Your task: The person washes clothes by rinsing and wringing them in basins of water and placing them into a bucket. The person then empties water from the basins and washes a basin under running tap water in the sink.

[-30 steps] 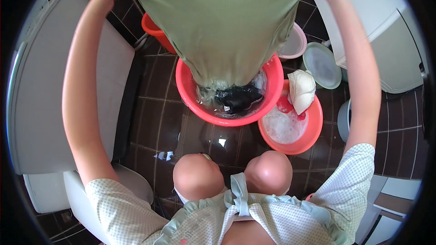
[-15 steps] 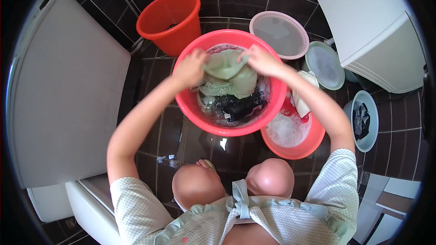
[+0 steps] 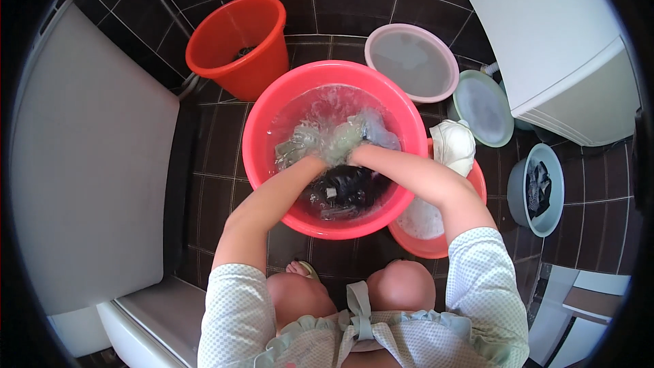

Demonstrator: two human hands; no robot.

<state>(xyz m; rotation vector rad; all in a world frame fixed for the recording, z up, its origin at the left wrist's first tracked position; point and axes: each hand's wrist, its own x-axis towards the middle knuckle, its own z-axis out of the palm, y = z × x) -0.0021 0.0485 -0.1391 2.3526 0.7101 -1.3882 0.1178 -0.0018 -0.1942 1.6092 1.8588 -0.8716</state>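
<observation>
The left grip point(image 3: 317, 161) and the right grip point(image 3: 355, 155) are lowered side by side into the water. The fingers are hidden by water and cloth; whether they are spread, pressed together or pinching the fabric cannot be told. Both forearms angle down and inward, which appears to put pressure on the cloth from two sides.

The green cloth point(image 3: 346, 138) lies around and just beyond both grips, partly submerged; the broken water surface there suggests movement. The black cloth point(image 3: 346, 185) sits just nearer the body than the grips. The pink tub point(image 3: 332, 69) surrounds all of these. Its position in front of the knees point(image 3: 402, 285) probably keeps it within reach of both arms.

Right of the grips and nearer the body, the orange basin point(image 3: 479, 184) holds foam point(image 3: 420, 221); the white cloth point(image 3: 454, 146) rests at its far side. The right forearm crosses above this basin and hides part of it. The tub rim covers another part, so contact between the two cannot be confirmed.

Beyond the grips to the left stands the red bucket point(image 3: 267, 61). Beyond them to the right are the pale pink basin point(image 3: 451, 76) and the pale green basin point(image 3: 505, 105). Farther right, the light blue basin point(image 3: 559, 187) contains dark clothes point(image 3: 538, 189). The grey panel point(image 3: 95, 163), well left of the grips, and the white cabinet point(image 3: 545, 27), far right, bound the working space.
</observation>
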